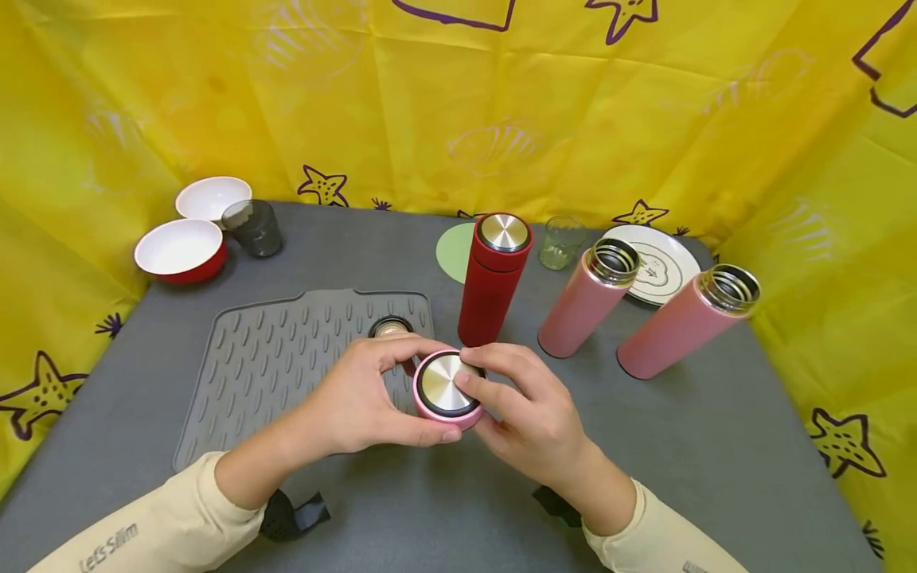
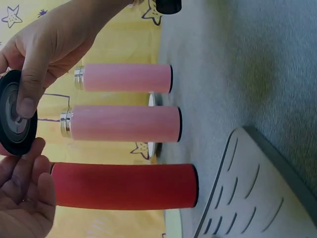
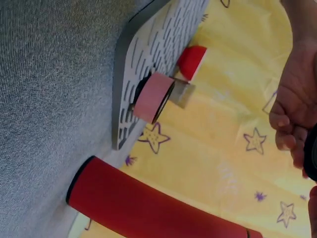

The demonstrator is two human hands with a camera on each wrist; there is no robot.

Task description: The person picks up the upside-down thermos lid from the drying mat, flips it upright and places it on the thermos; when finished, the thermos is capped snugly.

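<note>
At far left, near the left edge of a grey tabletop [image 1: 466, 509], 2 red-and-white round bowls [image 1: 181, 248] are set close together, and a dark see-through tumbler [image 1: 256, 231] is seen just beside them. Rightward and nearer, a grey ribbed mat [image 1: 286, 366] is laid out, its raised edge partly covered by the left arm. Near the mat's right edge, a short pink cylindrical lid with a black rim [image 3: 152, 96] is placed.

At centre, a pink round lid with a steel top [image 1: 435, 383] is held above the tabletop, steel side up. Its side is gripped by the left hand [image 1: 361, 390], thumb on the near side and fingers on the far side. The lid is also held by the right hand [image 1: 530, 418]: 2 fingertips are rested on the steel, and 1 digit is seen against the dark-ringed underside in the left wrist view.

Beyond the hands, a tall red bottle with a steel-topped lid [image 1: 494, 298] is stood upright, with a pale green disc [image 1: 451, 253] partly hidden behind it. Next come a clear greenish tumbler [image 1: 561, 245] and 2 tall pink bottles with bare steel necks [image 1: 582, 306], stood upright and apart. A white plate with a line drawing [image 1: 650, 263] is partly covered by them. Grey surface is left between the right-hand bottle and the table's right edge, and another stretch is seen between the forearms.
</note>
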